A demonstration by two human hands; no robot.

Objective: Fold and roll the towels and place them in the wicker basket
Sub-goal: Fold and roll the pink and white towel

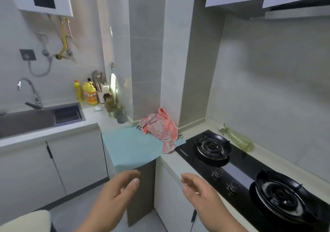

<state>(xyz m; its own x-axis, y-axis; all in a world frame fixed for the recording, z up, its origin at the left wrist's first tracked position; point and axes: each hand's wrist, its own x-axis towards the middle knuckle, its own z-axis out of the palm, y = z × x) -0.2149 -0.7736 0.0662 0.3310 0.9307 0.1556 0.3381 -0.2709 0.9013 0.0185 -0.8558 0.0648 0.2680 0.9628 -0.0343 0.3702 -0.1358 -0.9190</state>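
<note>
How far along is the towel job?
Nothing looks done yet: the pink towels lie in a crumpled heap on the blue cloth at the counter corner. The left hand and right hand are open and empty, short of it. Folding, rolling and basketing all remain; no basket is in view.

Single head view, facing forward-down, near worktop corner (100, 118).
</note>
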